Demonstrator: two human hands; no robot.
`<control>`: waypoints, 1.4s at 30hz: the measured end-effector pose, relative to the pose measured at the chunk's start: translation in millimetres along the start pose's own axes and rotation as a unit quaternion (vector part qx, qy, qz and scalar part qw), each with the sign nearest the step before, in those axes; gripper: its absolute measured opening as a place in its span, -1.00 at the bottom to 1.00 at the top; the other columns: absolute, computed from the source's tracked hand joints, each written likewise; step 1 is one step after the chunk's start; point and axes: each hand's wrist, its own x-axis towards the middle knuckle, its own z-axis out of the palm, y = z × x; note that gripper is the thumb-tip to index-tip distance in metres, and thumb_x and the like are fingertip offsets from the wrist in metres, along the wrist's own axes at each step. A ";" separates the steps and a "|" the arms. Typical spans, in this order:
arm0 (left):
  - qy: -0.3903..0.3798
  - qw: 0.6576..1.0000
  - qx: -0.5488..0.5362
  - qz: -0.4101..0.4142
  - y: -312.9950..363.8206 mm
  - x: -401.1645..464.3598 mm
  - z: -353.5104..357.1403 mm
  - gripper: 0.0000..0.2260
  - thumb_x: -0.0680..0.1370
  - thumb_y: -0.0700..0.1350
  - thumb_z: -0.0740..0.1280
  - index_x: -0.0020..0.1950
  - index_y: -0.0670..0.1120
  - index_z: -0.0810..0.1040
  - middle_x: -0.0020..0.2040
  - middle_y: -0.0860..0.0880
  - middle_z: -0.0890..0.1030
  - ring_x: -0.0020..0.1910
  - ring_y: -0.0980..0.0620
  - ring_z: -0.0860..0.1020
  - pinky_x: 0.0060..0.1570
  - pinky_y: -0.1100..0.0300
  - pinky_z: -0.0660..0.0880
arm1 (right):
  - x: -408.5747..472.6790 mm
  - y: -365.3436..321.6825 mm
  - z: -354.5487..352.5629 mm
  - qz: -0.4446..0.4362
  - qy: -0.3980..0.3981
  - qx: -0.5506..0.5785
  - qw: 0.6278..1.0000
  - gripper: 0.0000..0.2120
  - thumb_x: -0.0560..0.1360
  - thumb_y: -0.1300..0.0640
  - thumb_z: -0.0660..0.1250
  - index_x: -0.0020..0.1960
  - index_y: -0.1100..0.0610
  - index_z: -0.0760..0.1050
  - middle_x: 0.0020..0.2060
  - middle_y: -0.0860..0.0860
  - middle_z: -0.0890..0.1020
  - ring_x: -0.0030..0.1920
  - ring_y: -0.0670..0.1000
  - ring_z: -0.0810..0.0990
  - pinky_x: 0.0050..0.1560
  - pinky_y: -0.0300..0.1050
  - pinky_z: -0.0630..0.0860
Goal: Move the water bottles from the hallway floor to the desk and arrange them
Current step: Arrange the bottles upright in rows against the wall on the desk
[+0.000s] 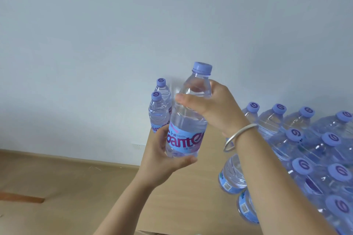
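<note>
Above the desk (pixel 183 192), near its far left corner, one water bottle (pixel 188 120) is held upright in both hands, its long axis nearly vertical with the cap uppermost. The left hand (pixel 162 156) is wrapped under the base and label, and the right hand (pixel 212 108) is closed round the shoulder. Two standing bottles (pixel 159 108) are found just beyond to the left, nearer the left hand, while the main block of bottles (pixel 315 150) lies to the right.

Soft even daylight, cool bluish cast, faint shadows, wide-angle stretching at edges, slight motion blur
</note>
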 end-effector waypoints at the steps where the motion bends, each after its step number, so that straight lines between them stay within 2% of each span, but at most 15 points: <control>1: 0.009 1.000 0.003 -0.009 -4.9 -1.2 -1.6 -0.42 0.16 -0.15 0.59 0.12 0.06 0.49 -0.03 0.10 0.66 -0.08 0.15 0.63 -0.17 0.39 0.51 | 0.4 1.8 4.7 0.001 -0.030 -0.007 1.000 -0.30 0.05 -0.34 0.44 0.07 0.03 0.52 0.03 -0.10 0.62 0.06 -0.05 0.60 0.12 0.06 0.53; 3: 0.028 0.999 -0.010 -0.033 -17.3 -3.8 -6.8 -0.43 0.16 -0.20 0.58 0.12 0.00 0.50 -0.06 0.08 0.67 -0.13 0.15 0.64 -0.22 0.40 0.51 | 1.0 8.4 13.9 0.000 -0.087 -0.011 0.996 -0.32 0.11 -0.30 0.46 0.11 0.04 0.50 0.02 -0.13 0.63 0.07 -0.08 0.60 0.15 0.00 0.51; 5: 0.042 0.997 -0.016 -0.060 -32.2 -7.2 -12.4 -0.40 0.14 -0.21 0.59 0.12 -0.03 0.49 -0.09 0.07 0.67 -0.16 0.13 0.65 -0.26 0.38 0.52 | 2.7 16.0 21.2 0.019 -0.112 -0.030 0.993 -0.31 0.13 -0.30 0.45 0.14 0.03 0.48 0.08 -0.08 0.61 0.12 -0.05 0.57 0.20 0.05 0.48; 8: 0.066 0.993 0.010 -0.097 -57.2 -10.6 -18.6 -0.37 0.09 -0.15 0.60 0.11 0.01 0.49 -0.13 0.12 0.67 -0.19 0.15 0.65 -0.28 0.36 0.51 | 6.6 27.1 33.3 0.025 -0.160 -0.070 0.984 -0.54 0.21 -0.23 0.47 -0.01 0.01 0.55 -0.04 -0.03 0.65 0.01 -0.02 0.61 0.16 0.09 0.50; 11: 0.083 0.988 0.046 -0.118 -82.5 -9.8 -24.6 -0.37 0.06 -0.09 0.61 0.07 0.10 0.48 -0.12 0.20 0.66 -0.18 0.21 0.63 -0.27 0.41 0.48 | 9.4 41.4 50.2 0.039 -0.167 -0.055 0.984 -0.70 0.22 -0.08 0.55 -0.11 -0.01 0.58 -0.20 -0.14 0.68 -0.12 -0.16 0.63 -0.04 -0.19 0.53; 13: 0.085 0.986 0.072 -0.126 -97.4 -7.8 -28.5 -0.39 0.07 -0.04 0.60 0.05 0.17 0.48 -0.11 0.26 0.64 -0.16 0.28 0.60 -0.26 0.48 0.45 | 12.4 52.9 62.4 0.054 -0.146 -0.047 0.987 -0.73 0.22 -0.01 0.58 -0.15 0.03 0.60 -0.29 -0.16 0.66 -0.22 -0.20 0.61 -0.17 -0.28 0.50; 18: 0.097 0.976 0.122 -0.149 -129.2 1.3 -42.9 -0.44 0.12 -0.03 0.58 0.00 0.32 0.44 -0.11 0.39 0.58 -0.13 0.40 0.54 -0.28 0.57 0.37 | 22.1 76.6 94.1 0.086 -0.124 -0.087 0.985 -0.65 0.19 -0.02 0.59 -0.12 0.09 0.60 -0.29 -0.11 0.62 -0.25 -0.14 0.57 -0.21 -0.28 0.48; 23: 0.094 0.966 0.148 -0.191 -152.3 18.1 -53.1 -0.47 0.09 0.12 0.55 -0.05 0.36 0.39 -0.15 0.39 0.58 -0.17 0.36 0.55 -0.29 0.47 0.42 | 35.8 85.0 120.9 0.088 -0.110 -0.125 0.982 -0.54 0.17 -0.01 0.59 0.02 0.04 0.55 -0.10 -0.07 0.64 -0.06 -0.06 0.60 -0.01 -0.17 0.54; 28: 0.088 0.962 0.156 -0.204 -164.6 33.6 -56.6 -0.48 0.09 0.17 0.53 -0.07 0.41 0.36 -0.13 0.39 0.57 -0.18 0.37 0.55 -0.28 0.41 0.41 | 46.4 90.2 131.4 0.081 -0.093 -0.131 0.984 -0.43 0.14 -0.01 0.60 0.08 0.03 0.47 -0.05 -0.07 0.60 -0.01 -0.03 0.57 0.07 -0.06 0.52; 32: 0.082 0.961 0.158 -0.214 -170.6 44.9 -58.6 -0.51 0.09 0.16 0.50 -0.08 0.40 0.39 -0.14 0.39 0.57 -0.18 0.38 0.54 -0.27 0.38 0.41 | 54.6 93.3 132.1 0.072 -0.086 -0.135 0.985 -0.41 0.14 -0.01 0.61 0.08 0.02 0.44 -0.08 -0.13 0.57 -0.04 -0.06 0.55 0.02 -0.17 0.50; 36: 0.077 0.959 0.164 -0.217 -173.4 54.9 -60.6 -0.52 0.09 0.16 0.48 -0.08 0.41 0.39 -0.14 0.42 0.56 -0.17 0.40 0.53 -0.29 0.43 0.41 | 61.1 94.4 131.1 0.068 -0.083 -0.114 0.988 -0.45 0.16 0.02 0.61 0.06 -0.02 0.43 -0.15 -0.24 0.52 -0.12 -0.24 0.50 -0.16 -0.46 0.38; 38: 0.072 0.958 0.168 -0.220 -174.4 56.6 -60.9 -0.51 0.09 0.17 0.48 -0.08 0.43 0.37 -0.14 0.45 0.55 -0.17 0.43 0.52 -0.34 0.48 0.40 | 62.4 95.7 131.3 0.067 -0.086 -0.107 0.988 -0.45 0.16 0.02 0.61 0.04 -0.04 0.41 -0.15 -0.24 0.52 -0.14 -0.28 0.48 -0.18 -0.48 0.38; 42: 0.073 0.955 0.173 -0.230 -175.6 56.8 -59.8 -0.53 0.09 0.18 0.50 -0.09 0.40 0.39 -0.14 0.46 0.54 -0.18 0.44 0.52 -0.36 0.49 0.38 | 62.4 99.4 131.2 0.068 -0.083 -0.100 0.989 -0.45 0.16 0.02 0.61 0.05 -0.03 0.42 -0.12 -0.22 0.54 -0.09 -0.19 0.52 -0.11 -0.38 0.44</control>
